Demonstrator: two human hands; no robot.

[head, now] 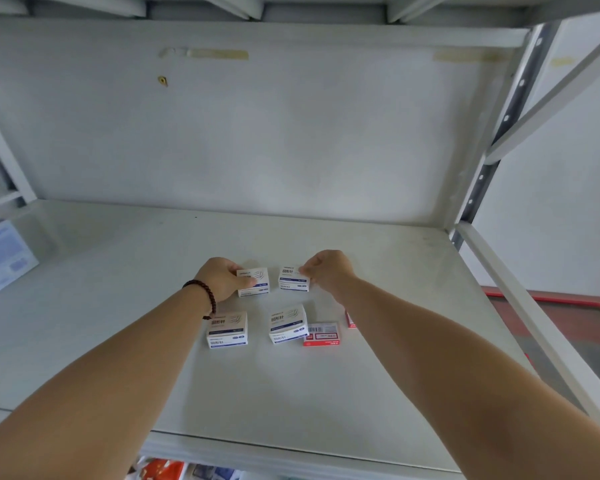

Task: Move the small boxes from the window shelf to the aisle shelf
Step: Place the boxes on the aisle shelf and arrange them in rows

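Observation:
Several small boxes lie on a white metal shelf (361,393). My left hand (219,277) grips a white-and-blue box (257,284) at the back left of the group. My right hand (328,270) pinches a second white-and-blue box (291,280) beside it. Both boxes rest on or just above the shelf; I cannot tell which. Nearer me stand two more white-and-blue boxes (227,329) (288,323). A red-and-white box (323,334) lies to their right, and another red box (350,320) is mostly hidden behind my right forearm.
The shelf has a white back panel (257,133) and a grey slotted upright (499,133) at the right. A pale blue package (0,258) sits at the far left edge. Coloured goods (167,471) show on the level below. A red frame (551,299) lies beyond the right side.

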